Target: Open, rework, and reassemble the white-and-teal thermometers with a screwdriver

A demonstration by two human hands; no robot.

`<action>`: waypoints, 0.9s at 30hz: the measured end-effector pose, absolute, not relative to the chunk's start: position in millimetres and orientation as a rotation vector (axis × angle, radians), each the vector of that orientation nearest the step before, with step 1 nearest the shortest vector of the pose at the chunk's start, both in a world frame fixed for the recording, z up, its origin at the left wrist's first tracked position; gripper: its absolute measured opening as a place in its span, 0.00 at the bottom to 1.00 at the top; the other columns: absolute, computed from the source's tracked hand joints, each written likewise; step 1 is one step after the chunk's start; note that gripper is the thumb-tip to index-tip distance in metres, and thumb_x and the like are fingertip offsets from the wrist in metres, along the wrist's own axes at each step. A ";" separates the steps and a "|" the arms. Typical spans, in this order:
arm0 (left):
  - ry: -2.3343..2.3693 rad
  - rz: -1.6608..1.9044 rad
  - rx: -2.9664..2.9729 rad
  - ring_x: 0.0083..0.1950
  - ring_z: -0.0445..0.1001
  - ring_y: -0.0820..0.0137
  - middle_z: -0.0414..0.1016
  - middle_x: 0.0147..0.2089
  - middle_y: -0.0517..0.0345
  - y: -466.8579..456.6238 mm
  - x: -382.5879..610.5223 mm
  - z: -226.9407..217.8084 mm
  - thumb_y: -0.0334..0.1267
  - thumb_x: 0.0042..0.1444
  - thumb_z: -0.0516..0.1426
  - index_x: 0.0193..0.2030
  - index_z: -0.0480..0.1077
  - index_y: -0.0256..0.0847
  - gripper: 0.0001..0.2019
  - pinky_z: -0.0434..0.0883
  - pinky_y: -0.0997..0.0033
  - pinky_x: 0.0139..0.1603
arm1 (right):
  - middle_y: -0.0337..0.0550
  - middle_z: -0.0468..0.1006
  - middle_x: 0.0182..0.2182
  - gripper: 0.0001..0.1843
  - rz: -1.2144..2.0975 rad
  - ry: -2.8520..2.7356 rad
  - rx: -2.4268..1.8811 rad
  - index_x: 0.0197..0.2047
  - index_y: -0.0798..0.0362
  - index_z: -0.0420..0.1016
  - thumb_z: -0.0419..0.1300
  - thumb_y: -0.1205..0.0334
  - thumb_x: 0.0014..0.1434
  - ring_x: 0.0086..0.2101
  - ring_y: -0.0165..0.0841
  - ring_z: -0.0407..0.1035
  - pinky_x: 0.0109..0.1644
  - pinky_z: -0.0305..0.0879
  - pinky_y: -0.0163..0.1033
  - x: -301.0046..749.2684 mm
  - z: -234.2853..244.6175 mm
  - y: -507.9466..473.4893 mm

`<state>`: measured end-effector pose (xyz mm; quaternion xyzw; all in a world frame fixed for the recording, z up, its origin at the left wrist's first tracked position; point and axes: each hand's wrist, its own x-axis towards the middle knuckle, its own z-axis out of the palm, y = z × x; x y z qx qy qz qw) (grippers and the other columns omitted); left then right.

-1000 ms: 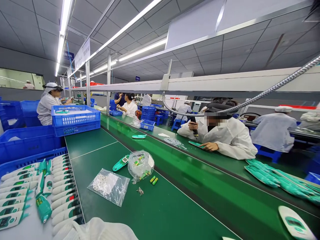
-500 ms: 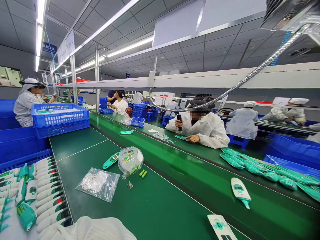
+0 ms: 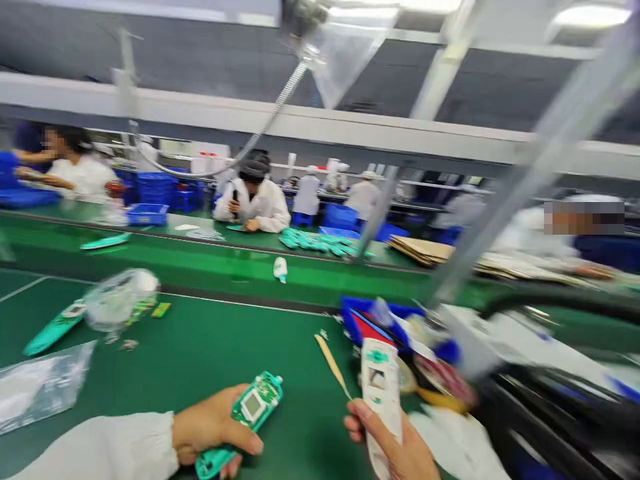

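My left hand (image 3: pixel 213 423) is closed around a green device housing (image 3: pixel 216 462). Its circuit board (image 3: pixel 271 389) and small square display (image 3: pixel 253 405) face up. In my right hand (image 3: pixel 395 443) is a slim white device cover (image 3: pixel 381 407) with green buttons and a window, held upright. Between the hands, nearer the right, lies a thin cream-handled tool (image 3: pixel 330 360) on the green bench. The two device parts are apart.
At left lie another green housing (image 3: pixel 53 331), a clear bag with small green parts (image 3: pixel 117 300) and a bag of white bits (image 3: pixel 45 387). A blue bin (image 3: pixel 350 313) with tools and tape stands at right. Beyond runs a green belt (image 3: pixel 210 263); co-workers sit across it.
The view has swung right and down. Both my hands now show, holding the green housing and the white cover; only a white sleeve showed before. The blue bin has come into view.
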<state>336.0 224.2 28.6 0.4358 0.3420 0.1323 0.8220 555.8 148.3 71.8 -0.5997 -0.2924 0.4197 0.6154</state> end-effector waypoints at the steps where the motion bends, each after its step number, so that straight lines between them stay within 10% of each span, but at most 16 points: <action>1: 0.745 0.250 0.962 0.15 0.63 0.78 0.67 0.22 0.67 218.0 338.5 32.5 0.38 0.31 0.66 0.47 0.56 0.41 0.34 0.55 0.84 0.12 | 0.42 0.75 0.23 0.20 0.939 -0.614 -1.362 0.31 0.56 0.70 0.68 0.53 0.39 0.24 0.31 0.68 0.28 0.66 0.34 555.8 74.9 133.3; 11: 0.624 0.009 1.175 0.13 0.54 0.83 0.65 0.20 0.65 165.3 417.0 66.0 0.48 0.46 0.58 0.31 0.59 0.39 0.16 0.49 0.83 0.12 | 0.40 0.74 0.28 0.30 0.730 -0.368 -1.178 0.51 0.53 0.57 0.62 0.54 0.48 0.21 0.27 0.64 0.21 0.59 0.31 592.7 61.4 38.4; 27: 0.551 0.039 1.139 0.14 0.55 0.83 0.65 0.21 0.65 128.8 496.2 67.6 0.47 0.47 0.58 0.31 0.61 0.37 0.15 0.50 0.83 0.13 | 0.39 0.74 0.27 0.20 0.666 -0.339 -1.191 0.43 0.52 0.63 0.60 0.51 0.50 0.21 0.29 0.65 0.22 0.61 0.32 617.1 52.0 6.3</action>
